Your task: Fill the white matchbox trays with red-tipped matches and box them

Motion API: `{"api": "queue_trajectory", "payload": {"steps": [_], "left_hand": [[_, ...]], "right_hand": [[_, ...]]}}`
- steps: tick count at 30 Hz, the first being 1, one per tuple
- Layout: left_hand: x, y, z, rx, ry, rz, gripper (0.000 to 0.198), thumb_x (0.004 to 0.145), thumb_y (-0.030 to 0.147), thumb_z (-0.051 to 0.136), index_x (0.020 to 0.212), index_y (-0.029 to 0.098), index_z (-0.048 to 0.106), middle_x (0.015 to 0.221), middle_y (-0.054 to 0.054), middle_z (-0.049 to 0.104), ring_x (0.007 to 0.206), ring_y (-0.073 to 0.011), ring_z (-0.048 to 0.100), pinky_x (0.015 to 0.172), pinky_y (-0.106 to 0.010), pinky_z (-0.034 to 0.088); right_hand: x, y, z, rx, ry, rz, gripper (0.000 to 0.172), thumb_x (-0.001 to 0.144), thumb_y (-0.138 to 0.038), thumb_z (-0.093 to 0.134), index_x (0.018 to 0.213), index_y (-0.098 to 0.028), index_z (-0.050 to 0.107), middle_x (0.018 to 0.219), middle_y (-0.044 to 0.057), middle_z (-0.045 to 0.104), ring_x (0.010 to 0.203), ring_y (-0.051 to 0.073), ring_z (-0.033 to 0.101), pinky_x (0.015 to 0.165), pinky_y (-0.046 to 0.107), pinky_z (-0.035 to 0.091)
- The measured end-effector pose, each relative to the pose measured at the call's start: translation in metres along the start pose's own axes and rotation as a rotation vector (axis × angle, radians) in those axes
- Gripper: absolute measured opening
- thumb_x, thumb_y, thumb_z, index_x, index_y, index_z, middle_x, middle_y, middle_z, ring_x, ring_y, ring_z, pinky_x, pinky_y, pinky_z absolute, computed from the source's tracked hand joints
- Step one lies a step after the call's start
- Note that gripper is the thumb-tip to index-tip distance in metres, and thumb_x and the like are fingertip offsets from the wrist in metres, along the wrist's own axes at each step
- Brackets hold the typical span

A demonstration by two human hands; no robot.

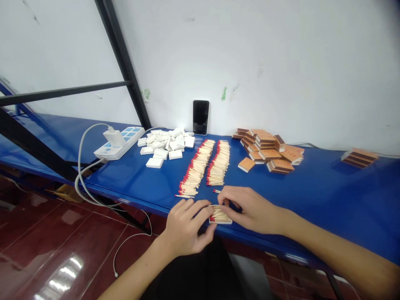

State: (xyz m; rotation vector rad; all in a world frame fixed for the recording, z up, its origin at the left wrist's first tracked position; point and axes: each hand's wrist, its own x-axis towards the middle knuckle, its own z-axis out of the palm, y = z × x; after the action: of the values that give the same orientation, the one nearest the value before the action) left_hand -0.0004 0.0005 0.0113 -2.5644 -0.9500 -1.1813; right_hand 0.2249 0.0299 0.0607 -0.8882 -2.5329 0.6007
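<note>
A small white matchbox tray filled with red-headed matches sits at the table's front edge. My left hand grips its left end between thumb and fingers. Over the tray's far right side is my right hand, closed, fingers curled and thumb against the matches; what lies between its fingertips is hidden. A loose match pokes out just left of the right hand's knuckles. Beyond the hands lie two long rows of matches, a left row and a shorter right row, heads mostly pointing left.
White empty-looking trays are heaped at the back left, beside a power strip with a charger. Orange matchbox sleeves are piled back right, with another stack farther right. A phone leans on the wall. Black frame bars stand left.
</note>
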Motion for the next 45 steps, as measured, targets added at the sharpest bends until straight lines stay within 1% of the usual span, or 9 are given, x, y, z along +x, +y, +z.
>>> {"api": "queue_trajectory", "payload": {"steps": [4,10,18,22,26,30,35,40,45], "left_hand": [[-0.0014,-0.0019,0.0005,0.001,-0.017,0.009,0.018,0.089,0.027,0.058,0.104,0.019,0.065,0.102,-0.006,0.075,0.075,-0.0194,0.064,0.064,-0.033,0.045],[-0.0043,-0.0039,0.0,-0.002,-0.062,0.043,0.016,0.091,0.025,0.059,0.105,0.02,0.066,0.107,-0.006,0.073,0.074,-0.0189,0.063,0.065,-0.034,0.043],[-0.0019,-0.0011,-0.0013,0.009,-0.05,0.011,0.015,0.092,0.027,0.057,0.1,0.02,0.067,0.102,-0.006,0.074,0.075,-0.0181,0.064,0.065,-0.033,0.044],[-0.0023,-0.0018,-0.0001,-0.017,-0.035,0.001,0.019,0.09,0.027,0.059,0.106,0.019,0.066,0.104,-0.006,0.075,0.076,-0.0194,0.065,0.065,-0.033,0.045],[-0.0031,-0.0022,0.0021,-0.028,-0.011,-0.005,0.024,0.088,0.026,0.061,0.11,0.018,0.065,0.105,-0.006,0.076,0.077,-0.0211,0.066,0.065,-0.034,0.046],[-0.003,-0.0018,0.0025,-0.033,-0.021,-0.007,0.026,0.088,0.026,0.061,0.112,0.018,0.065,0.107,-0.006,0.076,0.077,-0.0218,0.066,0.065,-0.035,0.046],[-0.0022,-0.0016,0.0012,-0.027,-0.02,-0.007,0.021,0.088,0.026,0.061,0.107,0.018,0.064,0.104,-0.006,0.075,0.075,-0.0214,0.065,0.064,-0.034,0.044],[-0.0022,-0.0015,0.0019,-0.032,-0.011,-0.01,0.017,0.087,0.025,0.061,0.103,0.018,0.063,0.103,-0.005,0.075,0.075,-0.0207,0.065,0.065,-0.034,0.044],[-0.0029,-0.0005,0.0023,-0.038,-0.008,-0.014,0.018,0.087,0.025,0.062,0.103,0.018,0.062,0.103,-0.005,0.075,0.077,-0.0211,0.066,0.065,-0.034,0.044]], "right_hand": [[-0.0009,0.0008,0.001,-0.005,0.002,-0.011,0.009,0.091,-0.012,0.052,0.092,-0.02,0.054,0.08,-0.001,0.058,0.068,0.013,0.05,0.064,0.025,0.037],[-0.0014,-0.0026,-0.0007,-0.001,-0.008,-0.032,0.009,0.089,-0.011,0.055,0.089,-0.02,0.056,0.081,-0.001,0.058,0.071,0.014,0.051,0.065,0.026,0.037],[-0.0018,-0.0041,-0.0031,0.032,-0.029,-0.035,0.009,0.089,-0.011,0.058,0.086,-0.019,0.06,0.084,0.001,0.058,0.074,0.014,0.054,0.066,0.026,0.04],[-0.0028,-0.0014,-0.005,0.091,-0.031,-0.046,0.009,0.091,-0.014,0.057,0.085,-0.018,0.062,0.089,0.002,0.058,0.074,0.013,0.055,0.068,0.026,0.042],[-0.0031,0.0004,-0.005,0.117,-0.016,-0.05,0.01,0.09,-0.013,0.057,0.082,-0.018,0.061,0.091,0.003,0.057,0.074,0.013,0.056,0.069,0.026,0.043],[-0.0024,-0.0003,-0.0041,0.113,0.021,-0.062,0.009,0.089,-0.012,0.057,0.083,-0.019,0.059,0.086,0.001,0.057,0.074,0.013,0.054,0.068,0.025,0.042],[-0.0011,0.0002,-0.0018,0.04,0.069,-0.065,0.006,0.09,-0.013,0.057,0.091,-0.019,0.058,0.078,-0.001,0.055,0.068,0.013,0.05,0.066,0.026,0.039],[-0.0007,0.0005,-0.0006,0.019,0.046,-0.084,0.011,0.091,-0.013,0.055,0.084,-0.019,0.059,0.079,0.0,0.058,0.072,0.014,0.053,0.068,0.027,0.038],[-0.0007,-0.0008,-0.0004,0.031,0.031,-0.059,0.008,0.09,-0.015,0.057,0.085,-0.019,0.061,0.082,0.001,0.059,0.074,0.014,0.055,0.068,0.027,0.04]]}}
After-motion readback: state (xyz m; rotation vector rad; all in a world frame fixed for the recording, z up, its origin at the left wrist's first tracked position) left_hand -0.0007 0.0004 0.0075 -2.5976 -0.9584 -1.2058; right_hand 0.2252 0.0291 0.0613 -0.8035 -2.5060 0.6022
